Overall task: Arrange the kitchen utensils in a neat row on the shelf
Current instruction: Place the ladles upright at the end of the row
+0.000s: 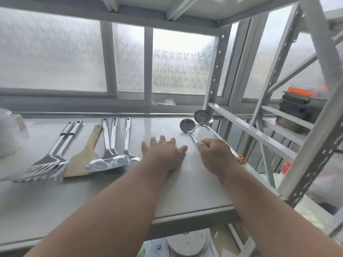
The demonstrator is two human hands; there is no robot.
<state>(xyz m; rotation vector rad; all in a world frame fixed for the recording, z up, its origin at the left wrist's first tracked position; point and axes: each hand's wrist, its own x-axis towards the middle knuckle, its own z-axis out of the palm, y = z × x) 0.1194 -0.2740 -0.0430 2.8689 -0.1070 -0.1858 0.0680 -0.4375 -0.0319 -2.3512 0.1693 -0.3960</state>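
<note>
Fingers of the right hand (213,153) curl around the thin handle of a round-bowled steel ladle (187,125) lying on the white metal shelf (167,191), beside a second steel ladle with an orange-tipped handle (203,117). The left hand (164,151) rests flat, fingers spread, between this ladle and three shiny steel spatulas (109,162).

Counting along the shelf (46,197): two slotted steel turners (46,164) lying together at the left, one wooden spatula (84,158), then three steel spatulas (109,160) overlapping, and two ladles (187,126) out at the right, one with an orange-tipped handle. Eight utensils, two hands (164,151) in view.
</note>
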